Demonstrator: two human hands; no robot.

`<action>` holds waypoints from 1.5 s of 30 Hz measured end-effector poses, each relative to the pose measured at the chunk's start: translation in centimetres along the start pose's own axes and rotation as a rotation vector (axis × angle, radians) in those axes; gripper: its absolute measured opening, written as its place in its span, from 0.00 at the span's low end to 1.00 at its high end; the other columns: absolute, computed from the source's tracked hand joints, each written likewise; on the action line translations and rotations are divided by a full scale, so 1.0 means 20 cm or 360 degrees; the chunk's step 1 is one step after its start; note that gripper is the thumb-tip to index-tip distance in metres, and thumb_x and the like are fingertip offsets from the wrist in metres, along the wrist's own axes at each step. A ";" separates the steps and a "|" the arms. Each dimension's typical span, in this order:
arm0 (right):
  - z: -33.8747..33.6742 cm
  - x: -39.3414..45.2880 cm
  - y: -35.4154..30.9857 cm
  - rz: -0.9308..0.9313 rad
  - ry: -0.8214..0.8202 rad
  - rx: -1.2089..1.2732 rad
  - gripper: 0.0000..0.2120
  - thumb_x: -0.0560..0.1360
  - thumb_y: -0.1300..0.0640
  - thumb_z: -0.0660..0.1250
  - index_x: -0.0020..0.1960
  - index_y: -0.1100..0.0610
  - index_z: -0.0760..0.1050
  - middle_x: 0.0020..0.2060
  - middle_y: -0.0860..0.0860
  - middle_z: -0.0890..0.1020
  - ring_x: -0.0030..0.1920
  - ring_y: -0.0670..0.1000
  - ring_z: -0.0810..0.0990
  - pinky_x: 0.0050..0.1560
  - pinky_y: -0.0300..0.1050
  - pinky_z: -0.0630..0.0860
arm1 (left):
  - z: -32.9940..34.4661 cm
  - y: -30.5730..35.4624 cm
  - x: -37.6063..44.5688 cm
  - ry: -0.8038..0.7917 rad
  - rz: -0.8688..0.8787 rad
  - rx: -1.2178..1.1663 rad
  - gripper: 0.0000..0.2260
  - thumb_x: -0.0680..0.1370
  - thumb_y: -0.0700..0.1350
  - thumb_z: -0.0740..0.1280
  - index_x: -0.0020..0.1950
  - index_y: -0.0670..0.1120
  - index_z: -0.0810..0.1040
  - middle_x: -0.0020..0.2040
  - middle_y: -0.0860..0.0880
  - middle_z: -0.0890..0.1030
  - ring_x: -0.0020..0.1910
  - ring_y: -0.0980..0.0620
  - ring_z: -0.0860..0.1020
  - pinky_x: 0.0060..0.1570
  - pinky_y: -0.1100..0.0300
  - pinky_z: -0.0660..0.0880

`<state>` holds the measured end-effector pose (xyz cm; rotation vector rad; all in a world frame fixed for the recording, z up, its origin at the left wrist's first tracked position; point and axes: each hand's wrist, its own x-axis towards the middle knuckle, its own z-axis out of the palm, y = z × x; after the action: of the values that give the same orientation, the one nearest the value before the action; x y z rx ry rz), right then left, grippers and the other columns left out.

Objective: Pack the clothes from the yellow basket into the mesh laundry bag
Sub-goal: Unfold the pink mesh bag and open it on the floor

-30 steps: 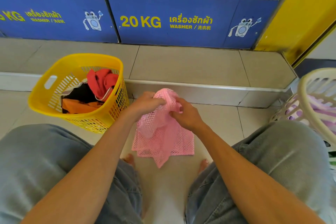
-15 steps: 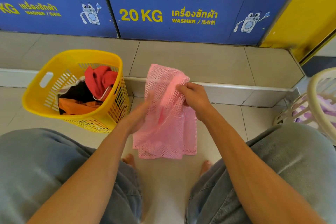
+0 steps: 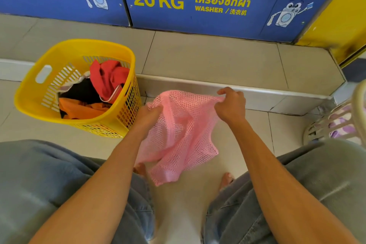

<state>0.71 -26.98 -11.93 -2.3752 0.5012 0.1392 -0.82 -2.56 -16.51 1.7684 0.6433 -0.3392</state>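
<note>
Clothes (image 3: 103, 89), red, black and orange, lie heaped in the yellow basket (image 3: 39, 93) on the tiled floor at the left, just in front of a raised tiled step (image 3: 208, 61). Beside the basket the left hand (image 3: 147, 116) pinches one edge of the pink mesh laundry bag (image 3: 178, 134); the right hand (image 3: 230, 105) grips the opposite edge, so the bag hangs spread between the knees above bare toes. Blue washer panels (image 3: 198, 2) marked 20 KG stand behind. A cream basket (image 3: 336, 123) sits at far right
</note>
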 end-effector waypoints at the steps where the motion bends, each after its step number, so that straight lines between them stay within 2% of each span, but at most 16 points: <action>1: 0.01 0.00 0.00 -0.0033 0.0002 -0.0097 0.22 0.75 0.65 0.69 0.68 0.53 0.78 0.69 0.60 0.72 0.70 0.63 0.72 0.68 0.60 0.76 | 0.01 0.01 0.01 -0.0013 0.0026 0.0037 0.25 0.77 0.56 0.68 0.69 0.44 0.72 0.60 0.48 0.79 0.56 0.47 0.78 0.55 0.53 0.75; 5: 0.19 -0.09 -0.01 -0.0308 -0.0126 -0.0413 0.19 0.75 0.64 0.70 0.65 0.53 0.80 0.69 0.59 0.75 0.69 0.62 0.73 0.67 0.62 0.75 | 0.03 -0.04 0.05 0.0044 0.0097 0.0453 0.33 0.74 0.51 0.73 0.76 0.46 0.65 0.69 0.46 0.73 0.67 0.44 0.74 0.65 0.51 0.72; 8: 0.40 -0.19 0.03 -0.0496 -0.0526 -0.0509 0.19 0.76 0.65 0.69 0.65 0.52 0.81 0.68 0.56 0.78 0.69 0.60 0.76 0.67 0.61 0.76 | 0.05 -0.19 0.04 0.0328 0.0337 0.0794 0.24 0.72 0.41 0.71 0.68 0.43 0.74 0.63 0.41 0.77 0.62 0.40 0.75 0.59 0.52 0.73; 11: 0.57 -0.26 0.10 -0.0560 -0.0923 -0.0647 0.21 0.78 0.63 0.68 0.70 0.53 0.77 0.70 0.54 0.78 0.70 0.59 0.76 0.67 0.60 0.77 | 0.08 -0.31 -0.05 0.0396 0.0574 0.1122 0.13 0.73 0.39 0.71 0.56 0.45 0.78 0.54 0.43 0.77 0.55 0.45 0.75 0.50 0.57 0.72; 14: 0.67 -0.29 0.19 -0.0629 -0.1164 -0.0825 0.26 0.80 0.57 0.66 0.78 0.50 0.68 0.74 0.53 0.76 0.72 0.59 0.74 0.67 0.61 0.76 | 0.11 -0.42 -0.06 0.0150 0.0531 0.1183 0.03 0.75 0.43 0.71 0.47 0.46 0.80 0.46 0.48 0.79 0.46 0.49 0.78 0.44 0.55 0.77; 17: 0.72 -0.30 0.23 -0.0693 -0.1303 -0.0985 0.29 0.82 0.51 0.64 0.81 0.47 0.61 0.75 0.53 0.74 0.72 0.60 0.74 0.67 0.62 0.76 | 0.11 -0.55 -0.03 -0.0183 0.0250 0.1114 0.05 0.78 0.42 0.68 0.43 0.47 0.82 0.41 0.50 0.82 0.43 0.49 0.81 0.45 0.55 0.79; 19: 0.75 -0.30 0.25 -0.0685 -0.1334 -0.1137 0.28 0.82 0.49 0.62 0.81 0.49 0.60 0.75 0.55 0.74 0.73 0.61 0.71 0.69 0.64 0.72 | 0.09 -0.62 -0.01 -0.0144 0.0148 0.1049 0.06 0.78 0.40 0.68 0.41 0.46 0.78 0.37 0.53 0.78 0.41 0.50 0.78 0.41 0.60 0.76; 21: 0.75 -0.29 0.27 -0.0610 -0.1333 -0.1320 0.28 0.82 0.48 0.62 0.79 0.53 0.62 0.76 0.57 0.71 0.77 0.62 0.65 0.74 0.67 0.64 | 0.07 -0.65 0.02 -0.0107 0.0138 0.1040 0.04 0.77 0.43 0.70 0.48 0.43 0.80 0.40 0.51 0.80 0.41 0.50 0.77 0.40 0.58 0.75; 24: 0.71 -0.26 0.32 -0.0468 -0.1369 -0.1479 0.22 0.81 0.49 0.64 0.73 0.53 0.72 0.79 0.55 0.67 0.82 0.62 0.55 0.78 0.70 0.53 | 0.07 -0.69 0.08 -0.0102 0.0062 0.1075 0.18 0.71 0.46 0.75 0.59 0.42 0.79 0.52 0.45 0.82 0.50 0.45 0.80 0.49 0.51 0.79; 27: 0.67 -0.24 0.37 -0.0333 -0.1357 -0.1569 0.15 0.79 0.50 0.64 0.63 0.51 0.79 0.77 0.53 0.69 0.81 0.62 0.55 0.78 0.69 0.52 | 0.08 -0.71 0.10 -0.0149 -0.0016 0.1166 0.22 0.69 0.50 0.77 0.58 0.49 0.73 0.51 0.49 0.74 0.54 0.46 0.76 0.50 0.51 0.75; 29: 0.65 -0.24 0.38 -0.0264 -0.1334 -0.1616 0.13 0.77 0.49 0.65 0.59 0.50 0.80 0.73 0.53 0.73 0.79 0.62 0.58 0.78 0.68 0.51 | 0.10 -0.73 0.11 -0.0157 0.0007 0.1167 0.19 0.68 0.45 0.77 0.55 0.49 0.74 0.50 0.48 0.77 0.52 0.45 0.78 0.47 0.53 0.75; 32: 0.64 -0.24 0.33 -0.0289 -0.1164 -0.1582 0.06 0.77 0.51 0.67 0.52 0.50 0.78 0.60 0.51 0.80 0.73 0.59 0.68 0.78 0.65 0.55 | 0.12 -0.73 0.10 -0.0206 -0.0021 0.1163 0.12 0.71 0.38 0.73 0.53 0.43 0.77 0.48 0.45 0.81 0.50 0.42 0.80 0.48 0.51 0.77; 35: 0.65 -0.24 0.25 -0.0482 -0.0910 -0.1412 0.11 0.77 0.58 0.65 0.58 0.53 0.79 0.54 0.52 0.83 0.66 0.57 0.74 0.72 0.61 0.64 | 0.13 -0.72 0.09 -0.0266 -0.0093 0.1120 0.04 0.73 0.36 0.67 0.45 0.43 0.77 0.45 0.44 0.81 0.51 0.40 0.80 0.50 0.48 0.77; 38: 0.69 -0.24 0.19 -0.0589 -0.0949 -0.1130 0.16 0.78 0.64 0.64 0.64 0.55 0.79 0.59 0.54 0.84 0.63 0.58 0.77 0.68 0.60 0.71 | 0.14 -0.65 0.05 -0.0320 -0.0197 0.0988 0.05 0.75 0.38 0.66 0.39 0.41 0.76 0.36 0.43 0.78 0.49 0.37 0.80 0.41 0.49 0.73; 42: 0.75 -0.26 0.15 -0.0617 -0.1007 -0.0785 0.20 0.79 0.64 0.65 0.69 0.53 0.79 0.65 0.55 0.83 0.64 0.59 0.81 0.63 0.58 0.80 | 0.13 -0.55 0.02 -0.0286 -0.0509 0.0722 0.12 0.77 0.42 0.66 0.56 0.37 0.79 0.53 0.39 0.82 0.50 0.41 0.81 0.45 0.53 0.76; 45: 0.74 -0.29 0.12 -0.0594 -0.1028 -0.0679 0.20 0.81 0.63 0.62 0.72 0.53 0.77 0.69 0.56 0.81 0.67 0.61 0.79 0.65 0.58 0.79 | 0.11 -0.45 -0.02 -0.0275 -0.0491 0.0513 0.03 0.77 0.41 0.67 0.44 0.42 0.77 0.43 0.43 0.80 0.39 0.46 0.78 0.32 0.59 0.71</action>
<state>-4.95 -17.15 -23.15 -2.5837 -0.3075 0.8754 -6.23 -3.03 -23.97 1.9156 0.7692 -0.8379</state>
